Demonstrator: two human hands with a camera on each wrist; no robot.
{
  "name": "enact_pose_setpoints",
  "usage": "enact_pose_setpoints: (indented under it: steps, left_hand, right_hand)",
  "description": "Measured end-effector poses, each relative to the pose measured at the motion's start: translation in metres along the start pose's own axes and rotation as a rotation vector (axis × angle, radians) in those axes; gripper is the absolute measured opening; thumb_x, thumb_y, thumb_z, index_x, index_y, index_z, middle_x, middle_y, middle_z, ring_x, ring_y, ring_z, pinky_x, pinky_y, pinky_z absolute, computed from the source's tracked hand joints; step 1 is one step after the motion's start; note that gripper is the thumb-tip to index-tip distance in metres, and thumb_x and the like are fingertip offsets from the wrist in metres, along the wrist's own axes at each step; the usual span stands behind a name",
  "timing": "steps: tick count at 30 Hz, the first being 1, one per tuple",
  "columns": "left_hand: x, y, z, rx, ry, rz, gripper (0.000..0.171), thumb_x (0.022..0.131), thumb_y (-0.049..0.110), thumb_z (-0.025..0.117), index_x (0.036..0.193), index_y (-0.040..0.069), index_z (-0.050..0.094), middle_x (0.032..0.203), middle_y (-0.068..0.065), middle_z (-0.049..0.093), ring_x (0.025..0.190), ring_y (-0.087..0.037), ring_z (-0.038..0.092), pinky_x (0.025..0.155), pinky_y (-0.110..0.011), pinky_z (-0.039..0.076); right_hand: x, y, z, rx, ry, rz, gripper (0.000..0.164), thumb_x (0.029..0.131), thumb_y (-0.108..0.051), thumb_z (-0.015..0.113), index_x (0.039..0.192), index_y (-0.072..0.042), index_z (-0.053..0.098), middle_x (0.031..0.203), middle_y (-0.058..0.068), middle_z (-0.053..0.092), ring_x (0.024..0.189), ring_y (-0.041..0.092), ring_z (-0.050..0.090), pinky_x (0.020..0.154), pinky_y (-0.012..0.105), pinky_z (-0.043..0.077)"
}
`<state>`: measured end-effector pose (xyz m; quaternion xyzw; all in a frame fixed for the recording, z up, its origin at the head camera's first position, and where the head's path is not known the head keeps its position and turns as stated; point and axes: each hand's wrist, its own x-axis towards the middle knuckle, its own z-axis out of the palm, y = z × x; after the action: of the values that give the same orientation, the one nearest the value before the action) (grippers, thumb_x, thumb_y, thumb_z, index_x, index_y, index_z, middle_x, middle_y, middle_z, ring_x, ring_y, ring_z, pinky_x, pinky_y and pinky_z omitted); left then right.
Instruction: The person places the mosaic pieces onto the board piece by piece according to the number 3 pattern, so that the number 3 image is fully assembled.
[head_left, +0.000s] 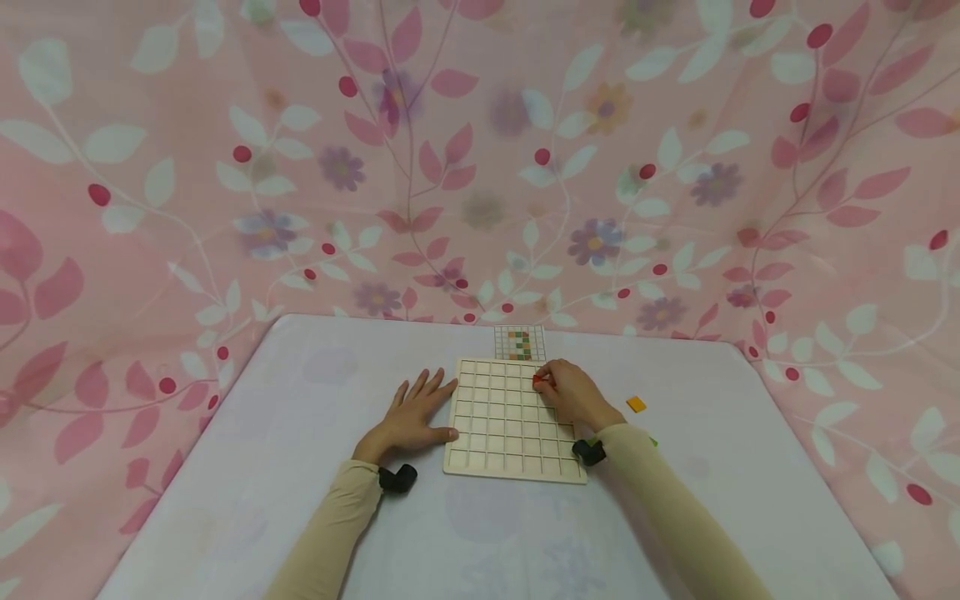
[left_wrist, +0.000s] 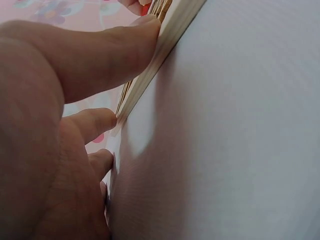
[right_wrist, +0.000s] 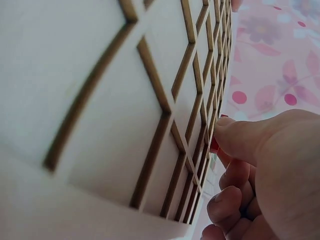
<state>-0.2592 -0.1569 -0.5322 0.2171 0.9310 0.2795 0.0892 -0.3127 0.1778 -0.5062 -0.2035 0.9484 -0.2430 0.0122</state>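
Observation:
A pale wooden grid board point(head_left: 495, 421) with square cells lies on the white table. At its far right part, my right hand point(head_left: 573, 396) pinches a small red tile point(head_left: 537, 381) between thumb and fingers, right at the grid. The right wrist view shows the red tile point(right_wrist: 214, 145) mostly covered by the thumb, its edge at the board's ridges. Spread along the board's left side, my left hand point(head_left: 412, 417) has fingers extended, with thumb and fingertips at the wooden edge point(left_wrist: 145, 75). An orange tile point(head_left: 636, 404) lies right of the board.
Behind the board lies a printed pattern card point(head_left: 519, 342) with coloured squares on a grid. A green piece point(head_left: 653, 442) shows partly from behind the right sleeve. A pink floral curtain point(head_left: 480, 167) hangs along the table's far edge.

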Motion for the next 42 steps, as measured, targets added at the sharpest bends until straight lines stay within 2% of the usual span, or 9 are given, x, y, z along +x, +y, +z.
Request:
enact_pose_setpoints:
  steps: [6, 12, 18, 25, 29, 34, 42]
  left_hand:
    - [0.001, -0.002, 0.002, -0.001, 0.000, -0.009, 0.093, 0.094, 0.048, 0.075, 0.169, 0.017, 0.030, 0.179, -0.015, 0.012, 0.166, -0.041, -0.001, 0.129, -0.069, -0.004]
    - [0.000, 0.000, 0.000, -0.003, 0.009, -0.005, 0.093, 0.093, 0.047, 0.076, 0.169, 0.015, 0.031, 0.178, -0.016, 0.014, 0.166, -0.042, 0.001, 0.129, -0.070, -0.003]
    - [0.000, 0.001, 0.001, -0.001, 0.008, -0.001, 0.092, 0.094, 0.046, 0.076, 0.169, 0.015, 0.031, 0.178, -0.016, 0.015, 0.166, -0.043, 0.002, 0.128, -0.070, -0.002]
    - [0.000, -0.001, 0.002, -0.011, 0.011, 0.002, 0.092, 0.094, 0.046, 0.075, 0.169, 0.015, 0.031, 0.178, -0.017, 0.014, 0.166, -0.043, 0.001, 0.128, -0.071, -0.003]
    - [0.001, -0.002, 0.002, -0.003, 0.019, 0.000, 0.092, 0.094, 0.046, 0.075, 0.169, 0.015, 0.031, 0.179, -0.016, 0.014, 0.166, -0.042, 0.001, 0.128, -0.070, -0.003]
    - [0.001, -0.003, 0.002, 0.002, 0.017, 0.003, 0.093, 0.094, 0.047, 0.075, 0.169, 0.015, 0.031, 0.178, -0.016, 0.014, 0.166, -0.042, 0.001, 0.128, -0.071, -0.002]
    - [0.001, -0.003, 0.003, -0.001, 0.022, 0.004, 0.093, 0.093, 0.047, 0.075, 0.168, 0.015, 0.032, 0.178, -0.016, 0.015, 0.166, -0.042, 0.002, 0.128, -0.070, -0.002]
  right_hand:
    - [0.003, -0.002, 0.001, 0.043, -0.019, -0.002, 0.021, 0.104, -0.020, 0.069, 0.119, -0.006, 0.072, 0.108, 0.010, 0.072, 0.094, 0.022, 0.067, 0.089, 0.045, 0.058]
    - [0.009, 0.001, 0.005, 0.083, -0.014, -0.027, 0.020, 0.102, -0.019, 0.073, 0.117, -0.006, 0.074, 0.099, 0.004, 0.070, 0.085, 0.015, 0.060, 0.081, 0.035, 0.054]
    - [0.013, 0.008, 0.007, 0.201, -0.020, -0.007, 0.013, 0.099, -0.017, 0.077, 0.109, -0.009, 0.077, 0.094, 0.002, 0.070, 0.082, 0.013, 0.058, 0.075, 0.027, 0.051]
    - [0.015, 0.015, 0.007, 0.314, -0.035, 0.025, 0.007, 0.097, -0.020, 0.079, 0.101, -0.015, 0.081, 0.087, -0.001, 0.071, 0.077, 0.015, 0.058, 0.070, 0.028, 0.049]
    - [0.019, 0.017, 0.007, 0.335, -0.036, 0.024, 0.008, 0.097, -0.023, 0.080, 0.098, -0.015, 0.082, 0.085, 0.000, 0.072, 0.074, 0.015, 0.057, 0.067, 0.029, 0.048]
    - [0.020, 0.016, 0.007, 0.329, -0.040, 0.061, 0.009, 0.095, -0.025, 0.082, 0.094, -0.016, 0.084, 0.083, 0.000, 0.071, 0.074, 0.016, 0.055, 0.068, 0.030, 0.046]
    - [0.019, 0.016, 0.009, 0.333, -0.018, 0.076, 0.009, 0.094, -0.025, 0.083, 0.097, -0.016, 0.085, 0.083, -0.001, 0.072, 0.074, 0.015, 0.054, 0.067, 0.028, 0.044]
